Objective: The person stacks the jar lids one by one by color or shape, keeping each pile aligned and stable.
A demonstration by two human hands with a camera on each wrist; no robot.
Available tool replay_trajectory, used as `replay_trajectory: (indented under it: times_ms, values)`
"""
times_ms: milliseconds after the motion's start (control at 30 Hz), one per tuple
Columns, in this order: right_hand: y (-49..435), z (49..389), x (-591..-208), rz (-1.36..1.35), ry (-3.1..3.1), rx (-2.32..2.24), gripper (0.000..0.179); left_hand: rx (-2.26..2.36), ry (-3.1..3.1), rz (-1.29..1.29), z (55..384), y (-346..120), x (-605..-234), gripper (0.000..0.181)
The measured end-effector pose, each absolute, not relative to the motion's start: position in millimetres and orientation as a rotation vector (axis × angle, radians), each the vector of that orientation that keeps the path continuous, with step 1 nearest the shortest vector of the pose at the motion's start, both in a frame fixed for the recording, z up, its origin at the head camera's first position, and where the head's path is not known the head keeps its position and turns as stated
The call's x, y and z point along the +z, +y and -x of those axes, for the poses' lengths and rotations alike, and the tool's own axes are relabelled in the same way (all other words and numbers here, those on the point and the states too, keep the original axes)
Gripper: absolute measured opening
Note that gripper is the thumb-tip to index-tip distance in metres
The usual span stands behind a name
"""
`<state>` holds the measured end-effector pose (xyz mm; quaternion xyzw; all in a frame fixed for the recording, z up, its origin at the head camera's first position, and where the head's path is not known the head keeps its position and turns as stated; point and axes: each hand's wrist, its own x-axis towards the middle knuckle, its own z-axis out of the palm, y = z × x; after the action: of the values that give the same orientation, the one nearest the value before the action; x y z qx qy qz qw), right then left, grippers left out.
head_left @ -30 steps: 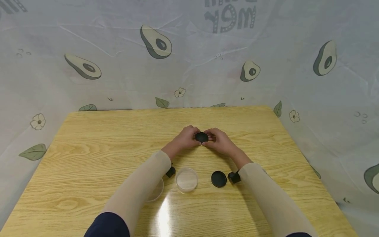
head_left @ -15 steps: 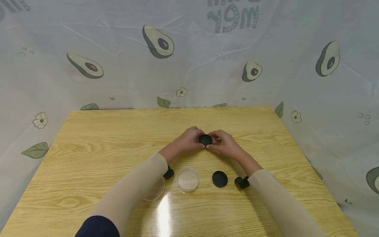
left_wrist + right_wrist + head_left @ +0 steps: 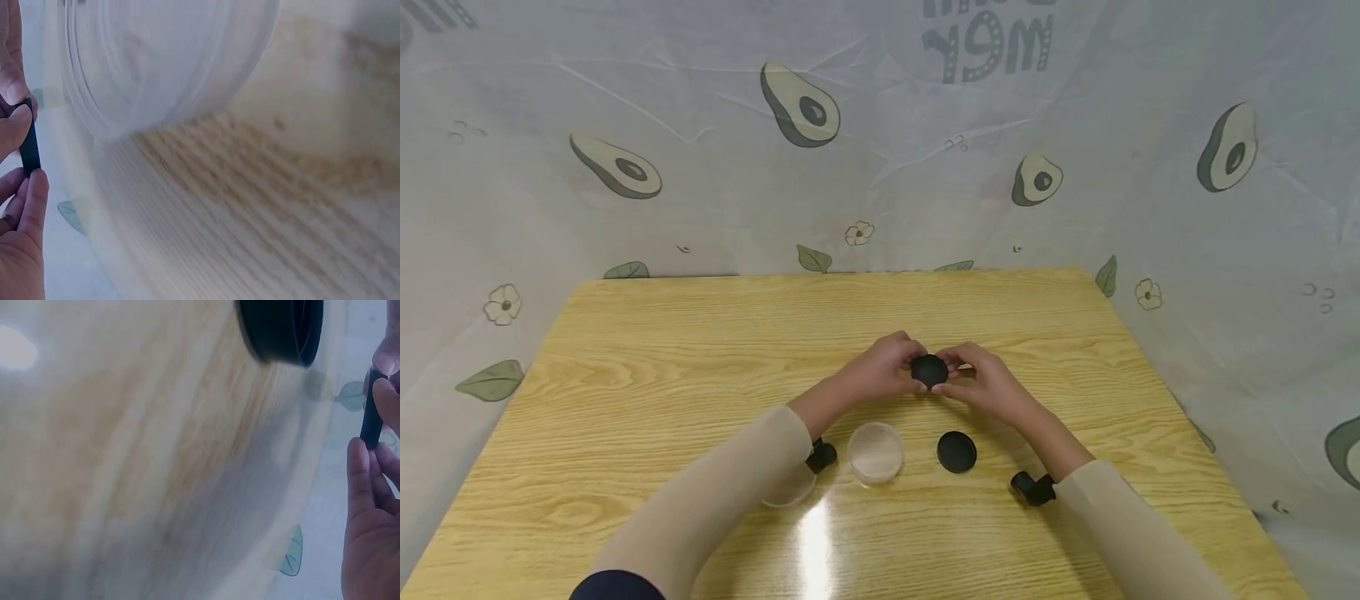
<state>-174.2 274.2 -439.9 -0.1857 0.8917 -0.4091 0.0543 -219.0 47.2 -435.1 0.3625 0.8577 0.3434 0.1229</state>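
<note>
Between both hands is a small round black lid [image 3: 929, 372], its flat top facing up toward the head camera. My left hand [image 3: 887, 368] pinches its left edge with thumb and fingers, and my right hand [image 3: 981, 379] pinches the right edge. Both wrist views catch the lid [image 3: 29, 140] edge-on as a thin dark band, fingertips of both hands round it. On the table nearer to me lies a black round shallow piece with a raised rim [image 3: 957, 452], apart from both hands. Left of that stands a clear round dish [image 3: 876, 454].
A second clear round dish [image 3: 788, 490] is partly hidden under the left sleeve [image 3: 715, 487]. Black wrist cameras [image 3: 1033, 489] hang below both forearms, the left one close to the clear dishes. A cloth printed with avocados [image 3: 865, 183] rises behind the wooden table [image 3: 647, 358].
Both hands have come nearer to me and slightly to the right, still pinching the black lid between them. The dishes and the other black piece stay in place on the table.
</note>
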Motion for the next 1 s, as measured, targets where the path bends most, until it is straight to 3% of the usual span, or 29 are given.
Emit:
replay_trajectory:
  times_ms: [1000]
  values:
    - [289.0,109.3,-439.3,0.600,2.785,-1.232,0.044,0.897,2.400,-1.108,171.7,60.2,-425.5,0.043]
